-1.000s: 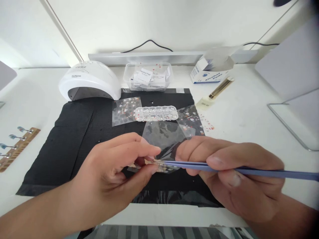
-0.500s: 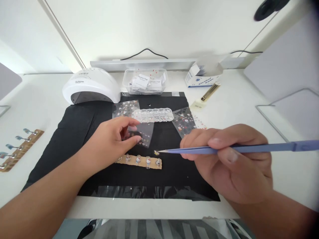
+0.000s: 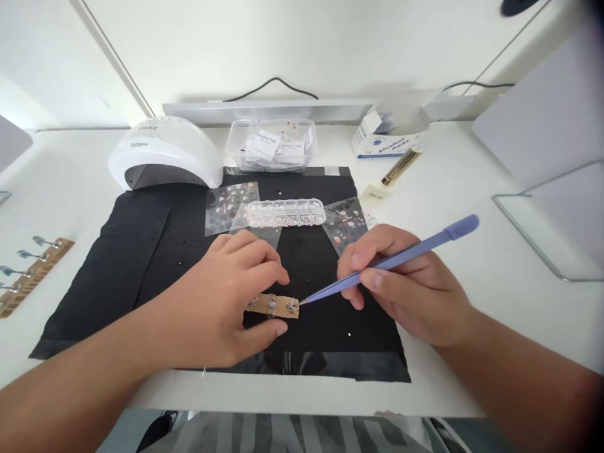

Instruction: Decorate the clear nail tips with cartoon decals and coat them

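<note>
My left hand (image 3: 231, 299) arches over the wooden strip (image 3: 283, 307), thumb below and index finger above it, spread apart. Whether its hidden fingers touch the strip I cannot tell. Clear nail tips with small character designs stand on the strip; one nail tip (image 3: 272, 305) shows between my fingers, and another decorated nail tip (image 3: 291, 306) sits at the right end. My right hand (image 3: 401, 277) grips blue tweezers (image 3: 391, 261), whose points reach the end nail tip. Any tiny piece in the points is too small to make out.
Behind my hands lie a clear compartment case (image 3: 286, 214) and sticker sheets (image 3: 231, 207) on the black mat (image 3: 141, 251). Farther back stand a white nail lamp (image 3: 165, 154), a tub of alcohol pads (image 3: 274, 148), a box (image 3: 387, 135) and a gold-capped bottle (image 3: 394, 176). Another nail strip (image 3: 35, 277) lies left.
My right hand has brought the tweezers, with a small charm at their points earlier, down to the strip's right end and tilted them. My left hand has moved right and nearer, over the strip.
</note>
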### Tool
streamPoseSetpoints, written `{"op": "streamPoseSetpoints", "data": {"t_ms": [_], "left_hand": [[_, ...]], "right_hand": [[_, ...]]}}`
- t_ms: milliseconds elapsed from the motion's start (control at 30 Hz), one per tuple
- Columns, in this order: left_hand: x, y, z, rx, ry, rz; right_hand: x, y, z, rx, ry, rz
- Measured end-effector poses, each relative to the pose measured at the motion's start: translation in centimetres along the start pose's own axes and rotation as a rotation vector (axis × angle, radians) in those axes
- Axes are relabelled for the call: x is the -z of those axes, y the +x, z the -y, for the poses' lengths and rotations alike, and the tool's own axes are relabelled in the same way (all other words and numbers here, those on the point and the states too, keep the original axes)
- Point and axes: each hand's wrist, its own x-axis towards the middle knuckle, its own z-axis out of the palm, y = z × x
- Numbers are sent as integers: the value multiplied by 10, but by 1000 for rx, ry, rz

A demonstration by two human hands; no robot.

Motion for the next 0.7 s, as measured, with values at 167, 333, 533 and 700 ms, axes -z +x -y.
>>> {"op": "streamPoseSetpoints", "data": {"t_ms": [167, 333, 533, 700], "left_hand": [[-6, 0, 1, -58, 54, 17], [-9, 2, 0, -85, 53, 4], [-12, 3, -3, -92, 47, -3], [-13, 4, -3, -95, 30, -3]], "right_hand": [[2, 8, -3, -127, 45, 26], [7, 13, -5, -166, 77, 11], [7, 15, -6, -195, 65, 23], [7, 16, -8, -196, 85, 41]]}}
